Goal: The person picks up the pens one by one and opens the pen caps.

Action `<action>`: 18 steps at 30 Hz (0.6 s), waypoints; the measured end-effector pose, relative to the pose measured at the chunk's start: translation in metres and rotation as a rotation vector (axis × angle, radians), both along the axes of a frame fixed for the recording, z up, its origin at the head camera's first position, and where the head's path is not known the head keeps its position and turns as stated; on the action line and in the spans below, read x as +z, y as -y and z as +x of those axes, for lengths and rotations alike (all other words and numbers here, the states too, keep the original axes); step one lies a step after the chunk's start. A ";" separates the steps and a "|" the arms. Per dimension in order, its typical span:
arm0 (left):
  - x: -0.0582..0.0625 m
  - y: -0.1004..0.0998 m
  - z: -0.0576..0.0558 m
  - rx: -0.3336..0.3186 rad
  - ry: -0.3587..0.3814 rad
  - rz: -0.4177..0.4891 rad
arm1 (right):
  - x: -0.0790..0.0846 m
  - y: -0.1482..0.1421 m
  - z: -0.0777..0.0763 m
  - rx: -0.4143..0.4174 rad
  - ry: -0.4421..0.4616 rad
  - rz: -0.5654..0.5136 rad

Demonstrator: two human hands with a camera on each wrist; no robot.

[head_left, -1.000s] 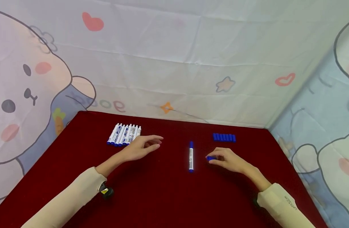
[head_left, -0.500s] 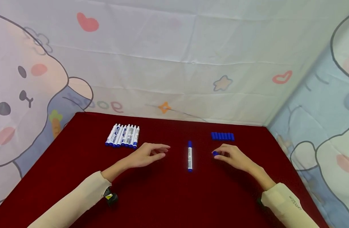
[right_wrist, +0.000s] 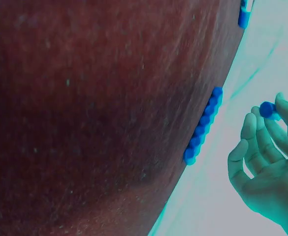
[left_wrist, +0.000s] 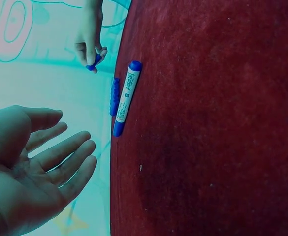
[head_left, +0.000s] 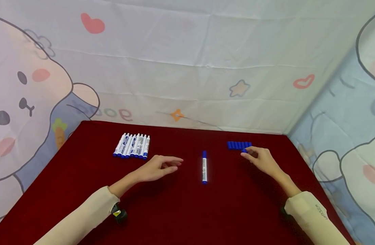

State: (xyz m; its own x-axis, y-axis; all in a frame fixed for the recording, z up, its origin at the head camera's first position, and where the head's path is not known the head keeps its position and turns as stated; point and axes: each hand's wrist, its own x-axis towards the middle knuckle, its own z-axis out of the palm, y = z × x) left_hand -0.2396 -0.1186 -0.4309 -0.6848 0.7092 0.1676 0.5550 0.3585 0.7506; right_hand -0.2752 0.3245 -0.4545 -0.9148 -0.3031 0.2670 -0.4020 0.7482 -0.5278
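Note:
Between thumb and fingertips my right hand [head_left: 263, 160] pinches a blue marker cap [right_wrist: 268, 109], held just in front of a row of blue caps [head_left: 236, 145]. A capped marker [head_left: 204, 170], white with blue ends, lies alone on the table between the two hands. My left hand [head_left: 156, 168] hovers left of that marker with relaxed fingers and holds nothing; its palm and spread fingers [left_wrist: 70, 152] show in the left wrist view. Behind the left hand lies a row of several white markers [head_left: 131, 146] with blue lower ends.
A dark red cloth [head_left: 175, 211] covers the table. Behind it hangs a pale printed curtain [head_left: 163, 44], which also runs along the right side. A dark device [head_left: 120, 215] sits at the left wrist.
My right hand has carried the blue cap away from the lone marker, rightward and back to the row of caps. The left hand first shifted right, off the marker row, then stayed nearly still.

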 end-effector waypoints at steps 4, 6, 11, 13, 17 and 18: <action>-0.001 0.000 0.001 -0.001 0.007 -0.006 | 0.001 -0.008 -0.007 -0.062 0.005 -0.069; -0.002 0.000 0.002 -0.003 0.010 -0.008 | 0.003 -0.011 -0.011 -0.088 -0.021 -0.105; -0.003 0.000 0.002 -0.013 0.014 -0.007 | 0.008 -0.016 -0.024 -0.149 -0.076 -0.172; -0.005 0.000 0.001 -0.022 0.010 -0.008 | 0.009 -0.018 -0.029 -0.182 -0.076 -0.171; -0.005 -0.003 0.000 -0.029 0.019 -0.010 | 0.009 -0.029 -0.043 -0.237 -0.046 -0.141; -0.005 -0.004 0.000 -0.032 0.022 -0.009 | 0.008 -0.032 -0.047 -0.247 -0.035 -0.132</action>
